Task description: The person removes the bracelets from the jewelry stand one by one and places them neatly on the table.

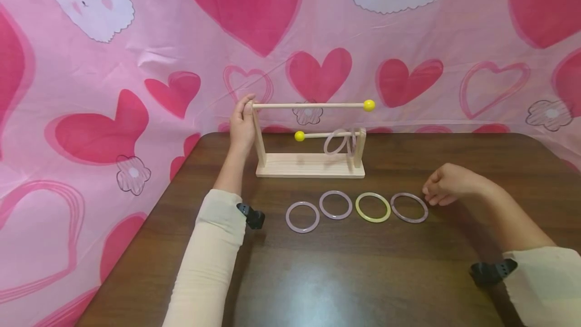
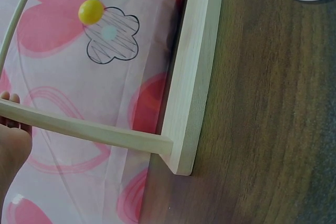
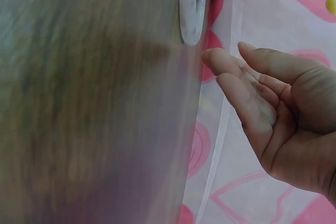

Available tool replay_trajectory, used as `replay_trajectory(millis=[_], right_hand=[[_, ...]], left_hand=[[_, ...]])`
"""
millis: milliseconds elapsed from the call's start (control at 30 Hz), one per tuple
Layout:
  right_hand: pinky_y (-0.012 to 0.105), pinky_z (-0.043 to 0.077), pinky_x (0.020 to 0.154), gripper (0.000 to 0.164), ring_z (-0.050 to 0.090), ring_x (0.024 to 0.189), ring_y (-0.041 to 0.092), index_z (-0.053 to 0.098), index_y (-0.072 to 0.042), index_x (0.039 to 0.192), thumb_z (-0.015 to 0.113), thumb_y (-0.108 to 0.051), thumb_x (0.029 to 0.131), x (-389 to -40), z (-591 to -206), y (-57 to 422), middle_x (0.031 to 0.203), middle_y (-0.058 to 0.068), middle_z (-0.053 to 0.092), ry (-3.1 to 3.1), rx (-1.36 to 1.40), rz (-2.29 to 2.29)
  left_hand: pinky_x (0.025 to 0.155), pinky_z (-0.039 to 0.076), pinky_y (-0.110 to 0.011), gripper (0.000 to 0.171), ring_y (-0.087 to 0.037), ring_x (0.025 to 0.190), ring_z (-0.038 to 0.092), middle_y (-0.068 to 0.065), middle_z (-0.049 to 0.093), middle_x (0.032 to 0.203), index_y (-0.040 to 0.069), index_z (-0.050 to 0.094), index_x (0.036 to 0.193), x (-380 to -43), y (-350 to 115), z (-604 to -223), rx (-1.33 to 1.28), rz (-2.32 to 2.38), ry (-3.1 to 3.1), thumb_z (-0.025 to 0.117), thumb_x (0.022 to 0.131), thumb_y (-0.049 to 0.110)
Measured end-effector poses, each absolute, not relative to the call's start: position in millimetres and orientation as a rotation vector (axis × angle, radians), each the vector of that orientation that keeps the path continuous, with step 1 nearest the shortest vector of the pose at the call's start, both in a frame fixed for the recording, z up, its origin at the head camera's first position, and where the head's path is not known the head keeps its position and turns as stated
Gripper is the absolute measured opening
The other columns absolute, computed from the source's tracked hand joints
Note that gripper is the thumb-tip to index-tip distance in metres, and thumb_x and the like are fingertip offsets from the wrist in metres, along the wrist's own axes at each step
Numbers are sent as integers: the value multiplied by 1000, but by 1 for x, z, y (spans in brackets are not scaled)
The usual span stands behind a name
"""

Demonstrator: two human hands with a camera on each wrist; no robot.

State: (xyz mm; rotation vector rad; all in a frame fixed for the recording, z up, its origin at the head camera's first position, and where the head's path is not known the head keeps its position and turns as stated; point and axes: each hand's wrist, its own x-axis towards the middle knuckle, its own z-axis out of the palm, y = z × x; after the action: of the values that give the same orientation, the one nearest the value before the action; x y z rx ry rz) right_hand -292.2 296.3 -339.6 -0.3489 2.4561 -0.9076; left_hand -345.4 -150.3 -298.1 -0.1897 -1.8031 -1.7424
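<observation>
1. Left hand point(image 1: 242, 124): fingers curled round the top of the tall post point(image 1: 259, 138), gripping it.
2. Right hand point(image 1: 449, 184): fingers loosely bent, thumb apart, grasping nothing. Just off its fingertips, at 8 o'clock: purple ring point(image 1: 409, 221), flat on the table.
3. From that ring toward 9 o'clock: yellow-green ring point(image 1: 373, 221), then two more purple rings, one nearer point(image 1: 336, 217) and one at the far end point(image 1: 302, 230) of the row. All flat.
4. Wooden stand point(image 1: 310, 165): upright, at 10 o'clock from the right hand. Tall post at its 9 o'clock end, short post point(image 1: 360, 150) at 3.
5. Upper rod point(image 1: 308, 106) points to 3 o'clock, yellow ball point(image 1: 369, 105) on its tip.
6. Lower rod point(image 1: 315, 135) points to 9 o'clock, also ball-tipped point(image 1: 299, 136). Two pale rings point(image 1: 336, 153) hang on it near the short post.
7. Brown table point(image 1: 363, 276) underneath; pink heart-print cloth point(image 1: 163, 44) at 12 o'clock.
</observation>
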Motion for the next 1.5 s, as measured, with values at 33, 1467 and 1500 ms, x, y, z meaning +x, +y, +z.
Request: replay_trajectory(millis=[33, 1467, 1500], right_hand=[[35, 53, 66, 22, 64, 75, 21, 62, 14, 95, 52, -5, 89, -293, -339, 295, 82, 9, 67, 2465, -353, -929], [33, 47, 84, 48, 61, 99, 15, 45, 12, 128, 58, -16, 92, -299, -324, 179, 120, 27, 55, 2424, -670, -1563], [31, 47, 85, 48, 59, 102, 17, 45, 11, 129, 58, -17, 92, -299, -324, 176, 121, 24, 55, 2432, -693, -1534]], left_hand=[[84, 40, -27, 33, -29, 102, 54, -23, 57, 115, -2, 53, 123, -345, -150, -298, -188, -1742, -1806, 42, 98, 16], [87, 41, -30, 32, -25, 101, 55, -23, 58, 114, 0, 55, 122, -350, -152, -302, -182, -1734, -1799, 42, 97, 16], [87, 41, -30, 32, -25, 101, 55, -23, 57, 114, 0, 54, 122, -349, -152, -302, -183, -1733, -1799, 42, 97, 16]])
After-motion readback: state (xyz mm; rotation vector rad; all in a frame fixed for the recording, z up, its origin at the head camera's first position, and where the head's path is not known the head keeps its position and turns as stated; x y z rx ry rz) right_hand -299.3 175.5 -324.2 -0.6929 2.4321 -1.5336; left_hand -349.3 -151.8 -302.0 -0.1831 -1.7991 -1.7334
